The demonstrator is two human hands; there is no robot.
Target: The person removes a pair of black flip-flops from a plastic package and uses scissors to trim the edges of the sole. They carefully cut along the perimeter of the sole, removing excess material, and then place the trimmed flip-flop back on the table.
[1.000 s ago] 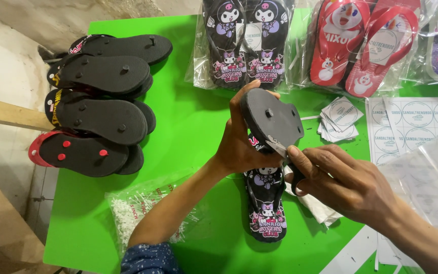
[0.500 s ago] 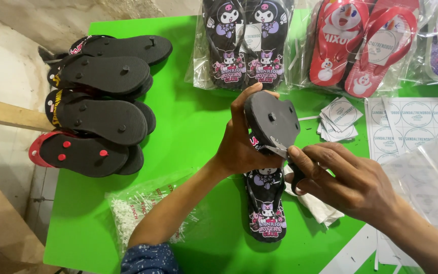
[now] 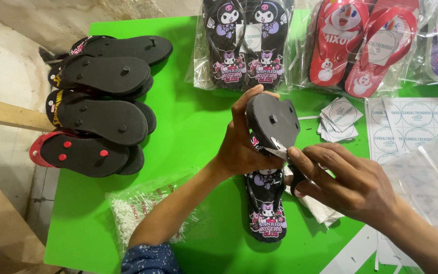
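My left hand [image 3: 242, 147] grips black sandal [image 3: 272, 122], sole facing me | long axis upright, toe up | my right hand [image 3: 345, 182] fingers pinch small tool [image 3: 280, 151] against lower edge.

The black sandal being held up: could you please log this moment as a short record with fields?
Left hand: grips the black sandal, sole facing the camera
Right hand: presses a small dark tool against the sandal's lower edge
Below the hands: matching sandal lying printed side up on the green table
Far left: stack of loose sandals, soles up
Far edge: bagged sandal pairs
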